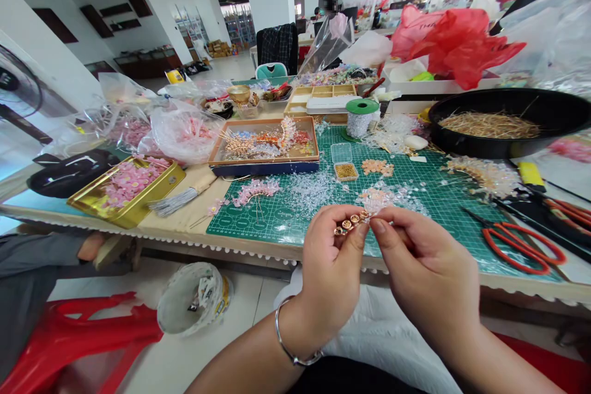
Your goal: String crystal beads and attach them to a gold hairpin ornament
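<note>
My left hand point(330, 265), with a silver bangle on its wrist, pinches a short row of small gold bead pieces point(349, 223) just in front of the table edge. My right hand point(422, 265) meets it from the right, its fingertips pinched on the other end of the same gold piece. Both hands hover over the near edge of the green cutting mat point(295, 221). On the mat lie clear beads point(314, 188), a pink flower sprig point(253, 191), peach beads point(377, 167) and a small clear box of gold beads point(345, 170).
Red scissors point(519, 246) lie at the right. A wide black bowl of straw-like wires point(508, 123) sits behind them. A gold tin of pink flowers point(127, 188) and a brown tray of hair ornaments point(263, 144) are at the left. A bucket point(194, 298) and red stool point(78, 335) stand below.
</note>
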`<action>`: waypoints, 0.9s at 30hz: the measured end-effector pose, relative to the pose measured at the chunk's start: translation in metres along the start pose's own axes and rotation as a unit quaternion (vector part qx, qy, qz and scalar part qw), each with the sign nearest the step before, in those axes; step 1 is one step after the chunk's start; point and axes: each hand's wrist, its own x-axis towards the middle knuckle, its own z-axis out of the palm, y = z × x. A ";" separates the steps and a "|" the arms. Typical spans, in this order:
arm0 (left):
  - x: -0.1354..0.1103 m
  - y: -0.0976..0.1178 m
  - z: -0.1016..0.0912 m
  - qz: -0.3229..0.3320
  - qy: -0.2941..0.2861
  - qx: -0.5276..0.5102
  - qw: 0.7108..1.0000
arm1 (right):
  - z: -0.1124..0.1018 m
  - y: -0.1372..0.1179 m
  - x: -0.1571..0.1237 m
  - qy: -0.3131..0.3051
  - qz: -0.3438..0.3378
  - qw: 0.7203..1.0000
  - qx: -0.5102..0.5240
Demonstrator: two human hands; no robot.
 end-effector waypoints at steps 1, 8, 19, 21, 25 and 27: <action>0.000 -0.001 0.000 0.023 0.002 0.017 1.000 | -0.001 -0.001 0.002 -0.006 -0.004 1.000 -0.006; 0.001 -0.012 0.001 0.138 0.021 0.092 0.986 | -0.006 -0.004 0.010 -0.025 -0.016 0.999 -0.034; -0.013 -0.013 -0.004 -0.071 -0.139 0.028 0.987 | -0.008 0.027 0.020 0.036 -0.061 0.984 -0.162; -0.018 -0.008 -0.011 -0.061 -0.169 0.041 0.983 | -0.011 0.033 0.024 0.019 -0.076 0.980 -0.186; -0.017 0.015 -0.028 0.020 -0.257 0.063 0.964 | -0.023 0.039 0.027 -0.073 -0.119 0.969 -0.206; -0.011 0.027 -0.036 0.053 -0.332 0.072 0.939 | -0.031 0.038 0.024 -0.162 -0.145 0.957 -0.193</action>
